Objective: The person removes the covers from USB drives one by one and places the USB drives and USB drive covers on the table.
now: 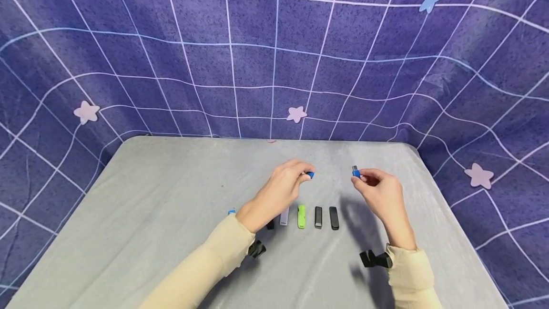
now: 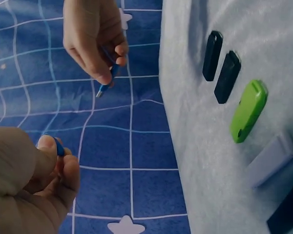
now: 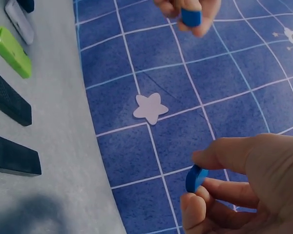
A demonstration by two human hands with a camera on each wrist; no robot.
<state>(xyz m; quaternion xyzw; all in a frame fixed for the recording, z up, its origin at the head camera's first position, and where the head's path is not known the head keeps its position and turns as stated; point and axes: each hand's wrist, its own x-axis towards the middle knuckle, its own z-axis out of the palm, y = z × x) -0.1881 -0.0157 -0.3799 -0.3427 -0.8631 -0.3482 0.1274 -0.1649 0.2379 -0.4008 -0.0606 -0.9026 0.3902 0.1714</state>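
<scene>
My right hand [image 1: 384, 194] pinches a blue USB flash drive [image 1: 356, 172] between thumb and fingers, its metal plug pointing up and bare. In the left wrist view the plug shows at the tip of the same drive [image 2: 105, 87]. My left hand [image 1: 280, 185] pinches a small blue cap [image 1: 310, 174], also seen as a blue cap [image 3: 191, 17] in the right wrist view. Both hands are raised above the table, with a gap between the cap and the drive. Fingers hide much of both pieces.
On the grey cloth-covered table [image 1: 171, 180] lies a row: a green flash drive [image 1: 301, 217], two black ones [image 1: 318, 217], and a pale grey one [image 1: 284, 217]. Another black one [image 1: 270, 224] and a blue item [image 1: 231, 211] are partly behind the left arm. A purple-blue gridded curtain [image 1: 253, 66] stands behind.
</scene>
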